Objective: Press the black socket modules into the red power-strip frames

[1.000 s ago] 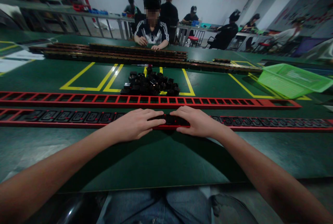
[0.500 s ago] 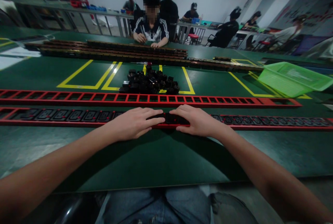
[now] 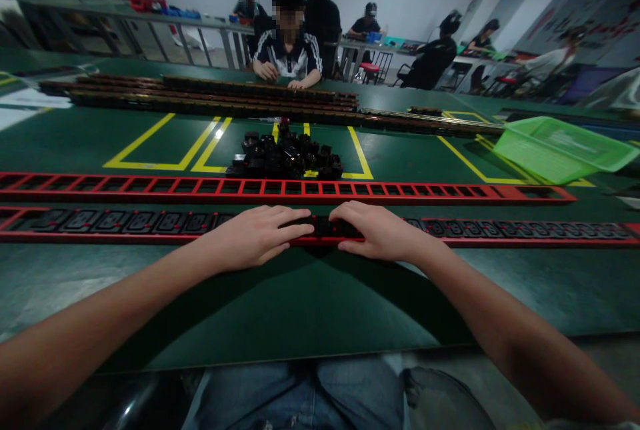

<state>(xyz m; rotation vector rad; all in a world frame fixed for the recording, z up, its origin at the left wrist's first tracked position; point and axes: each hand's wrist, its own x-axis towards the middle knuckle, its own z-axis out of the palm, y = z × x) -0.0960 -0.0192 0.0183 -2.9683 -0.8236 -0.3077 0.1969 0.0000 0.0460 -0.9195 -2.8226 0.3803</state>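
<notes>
A long red frame [image 3: 280, 241] lies across the table in front of me, with a row of black square sockets [image 3: 141, 221] set in its slots. My left hand [image 3: 260, 235] rests over the frame's middle, fingers stretched out and slightly spread on the sockets. To its right, my right hand [image 3: 373, 230] touches the same row with bent fingers, its thumb apart at the frame's near edge. Between the fingertips of both hands one black socket shows in its slot. Both hands cover several neighbouring sockets.
Behind the filled frame lies a second red frame [image 3: 365, 194] with bare slots. Beyond it are a pile of loose black sockets [image 3: 287, 155], stacked long dark strips [image 3: 215, 98] and a green basket [image 3: 565, 150]. A person [image 3: 287, 50] sits across the table; others sit farther back.
The view has shifted very slightly. Both hands stay in nearly the same place on the filled frame, and the right fingertips have moved only a little.
</notes>
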